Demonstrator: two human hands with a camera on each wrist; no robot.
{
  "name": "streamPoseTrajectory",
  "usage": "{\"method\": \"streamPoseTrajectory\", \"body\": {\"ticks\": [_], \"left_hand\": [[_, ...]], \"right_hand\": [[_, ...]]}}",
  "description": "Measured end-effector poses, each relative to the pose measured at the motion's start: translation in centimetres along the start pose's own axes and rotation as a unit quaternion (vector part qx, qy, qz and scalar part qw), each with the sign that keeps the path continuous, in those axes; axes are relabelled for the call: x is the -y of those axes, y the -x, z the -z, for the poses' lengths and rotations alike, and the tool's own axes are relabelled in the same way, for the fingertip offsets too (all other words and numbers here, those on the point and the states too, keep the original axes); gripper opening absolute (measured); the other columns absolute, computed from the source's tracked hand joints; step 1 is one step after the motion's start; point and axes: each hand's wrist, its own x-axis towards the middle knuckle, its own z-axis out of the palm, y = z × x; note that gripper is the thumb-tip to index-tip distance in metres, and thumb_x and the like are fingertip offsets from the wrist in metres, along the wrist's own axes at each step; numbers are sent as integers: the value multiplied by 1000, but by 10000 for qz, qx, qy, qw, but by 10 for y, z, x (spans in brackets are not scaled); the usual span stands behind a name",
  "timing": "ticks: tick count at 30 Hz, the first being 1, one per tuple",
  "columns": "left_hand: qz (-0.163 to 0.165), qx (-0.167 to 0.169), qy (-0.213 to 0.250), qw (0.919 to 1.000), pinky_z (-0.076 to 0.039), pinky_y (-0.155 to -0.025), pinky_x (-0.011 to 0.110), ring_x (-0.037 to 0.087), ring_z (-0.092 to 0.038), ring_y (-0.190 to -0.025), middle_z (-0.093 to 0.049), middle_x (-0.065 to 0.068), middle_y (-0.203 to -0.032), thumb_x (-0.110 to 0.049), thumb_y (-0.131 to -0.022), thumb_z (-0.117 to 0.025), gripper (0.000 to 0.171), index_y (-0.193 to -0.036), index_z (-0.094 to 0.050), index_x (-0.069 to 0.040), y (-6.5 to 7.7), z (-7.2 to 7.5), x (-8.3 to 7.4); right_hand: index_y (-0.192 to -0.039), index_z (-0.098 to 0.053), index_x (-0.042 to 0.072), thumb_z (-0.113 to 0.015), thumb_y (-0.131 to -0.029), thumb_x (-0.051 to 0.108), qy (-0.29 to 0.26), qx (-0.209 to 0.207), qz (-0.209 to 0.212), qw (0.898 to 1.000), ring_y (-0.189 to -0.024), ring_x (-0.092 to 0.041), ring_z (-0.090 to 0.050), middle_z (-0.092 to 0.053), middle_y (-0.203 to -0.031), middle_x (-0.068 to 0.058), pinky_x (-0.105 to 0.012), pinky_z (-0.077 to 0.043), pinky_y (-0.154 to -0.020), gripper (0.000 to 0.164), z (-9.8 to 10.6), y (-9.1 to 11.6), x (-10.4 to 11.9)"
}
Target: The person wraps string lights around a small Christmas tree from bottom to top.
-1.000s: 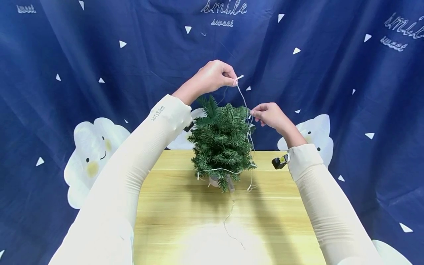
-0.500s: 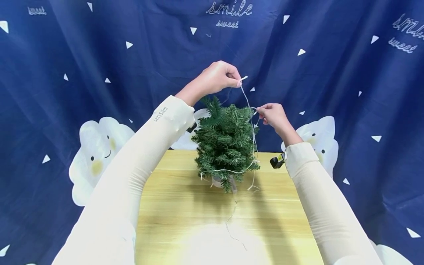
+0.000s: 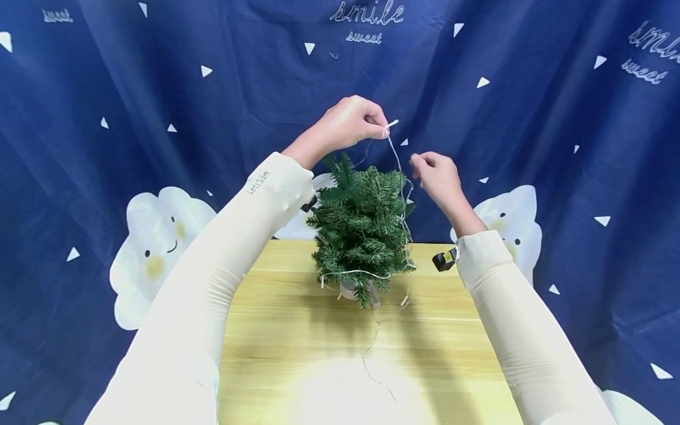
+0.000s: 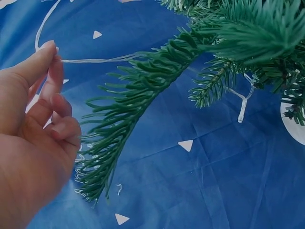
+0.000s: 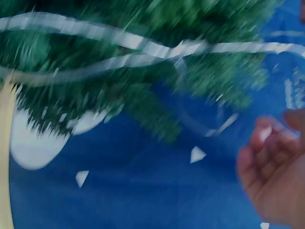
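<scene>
Stringing the light wire onto the small tree

You were mid-way through draping the light wire (image 3: 398, 162) over the little green tree (image 3: 361, 227), which stood on the tabletop (image 3: 276, 330) below and between your hands. Your left hand (image 3: 350, 121) pinched the wire's end between thumb and forefinger above the treetop. Your right hand (image 3: 435, 177) hovered just right of the top branches, fingers loosely curled and apart from the wire, holding nothing. By my judgement, the next move called for re-catching the slack strand and laying it into the branches.
</scene>
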Motion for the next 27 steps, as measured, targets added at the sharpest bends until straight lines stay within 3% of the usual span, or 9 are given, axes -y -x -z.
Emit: {"method": "streamPoseTrajectory", "body": {"ticks": [3,5,9,17,27], "left_hand": [[23,-57,-153,9999,-40,-79,30,14,-54,-87,-69,-10,-102,-39,-96,-68,17,-103,-75,-25,-1,-1,0],[58,-110,-189,9997,-40,-79,30,14,-54,-86,-69,-10,-101,-39,-96,-68,17,-103,-74,-25,-3,-1,2],[144,-220,-148,9995,-39,-78,30,14,-54,-85,-69,-11,-97,-40,-95,-69,16,-102,-75,-26,-7,1,10],[364,-525,212,9977,-39,-80,30,14,-53,-88,-69,-9,-99,-39,-94,-71,16,-102,-76,-25,-8,11,33],[276,-916,939,9910,-44,-82,26,12,-57,-93,-71,-4,-100,-30,-94,-72,18,-103,-76,-15,-4,25,60]], "right_hand": [[-102,-72,8,-55,-102,47,-1190,302,626,9905,-61,-12,-55,-68,-81,-2,-25,-45,-59,42,0,11,14],[-103,-73,9,-57,-101,47,-1471,637,888,9831,-63,-15,-56,-70,-81,0,-25,-44,-58,41,1,18,21],[-102,-74,14,-61,-100,43,-1197,1044,1073,9815,-68,-19,-58,-72,-82,-1,-26,-43,-61,31,2,29,30],[-107,-71,3,-65,-98,38,-780,1232,737,9866,-70,-26,-55,-70,-77,2,-29,-41,-62,37,8,41,24],[-106,-72,7,-66,-97,41,-590,1191,621,9892,-67,-16,-53,-69,-78,2,-29,-43,-64,35,18,51,20]]}}
